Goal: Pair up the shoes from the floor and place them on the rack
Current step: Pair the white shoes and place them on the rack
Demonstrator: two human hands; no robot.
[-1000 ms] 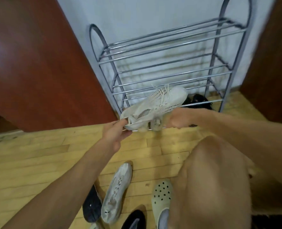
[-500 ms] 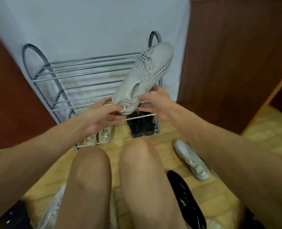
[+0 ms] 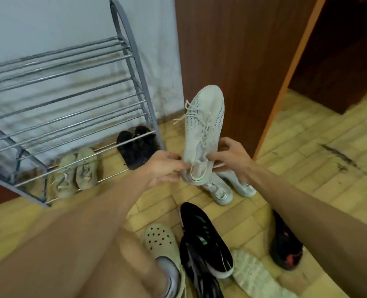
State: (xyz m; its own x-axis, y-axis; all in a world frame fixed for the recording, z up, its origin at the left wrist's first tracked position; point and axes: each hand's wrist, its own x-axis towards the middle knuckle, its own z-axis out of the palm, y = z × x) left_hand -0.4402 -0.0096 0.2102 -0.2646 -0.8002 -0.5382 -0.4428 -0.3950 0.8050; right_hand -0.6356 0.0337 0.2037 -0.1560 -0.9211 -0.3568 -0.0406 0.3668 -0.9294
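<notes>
A white knit sneaker (image 3: 204,123) is held up in the air, toe pointing away, to the right of the metal shoe rack (image 3: 133,59). My left hand (image 3: 164,167) pinches the left side of its heel opening. My right hand (image 3: 230,157) grips the right side of the heel. On the floor just below lie two white sneakers (image 3: 218,190) side by side. The rack's bottom tier holds a beige pair (image 3: 76,173) and a black pair (image 3: 136,147); its upper tiers are bare.
Loose on the wooden floor near me are a beige perforated clog (image 3: 160,239), black sneakers (image 3: 206,241), a black and red shoe (image 3: 286,248) and an upturned white sole (image 3: 255,274). A brown cabinet (image 3: 232,50) stands right of the rack. My knee fills the lower left.
The view has swung right, so the rack now sits at the left. The sneaker held in both hands has come away from the rack's tiers and lower, over the floor shoes.
</notes>
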